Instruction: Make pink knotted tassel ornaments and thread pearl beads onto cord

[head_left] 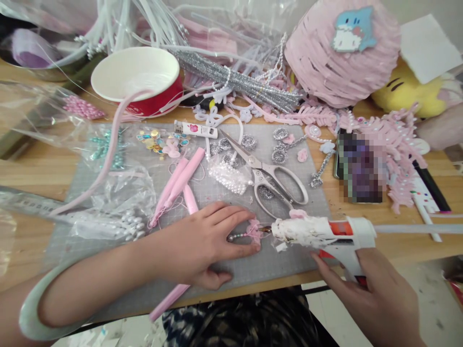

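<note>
My right hand (376, 294) is closed around the handle of a white hot glue gun (313, 229), whose body is crusted with dried glue. The gun's metal nozzle points left and meets the edge of a small pink flower (254, 232) on the mat. A short beaded strand (238, 236) runs left from this flower. My left hand (213, 238) lies flat with its fingers spread, the fingertips on either side of the flower. Just beyond are scissors (262, 166) with their blades closed, a packet of white pearl beads (229, 177) and pink tassels (181, 183).
Grey cutting mat (300, 260) covers the wooden table's front. Behind stand a red-and-white paper bowl (159, 96), silver pipe cleaners (238, 77) and a large pink fuzzy ball (340, 62). A phone (361, 168) lies at right, a metal ruler (29, 205) at left. Another person's arm (439, 125) shows at right.
</note>
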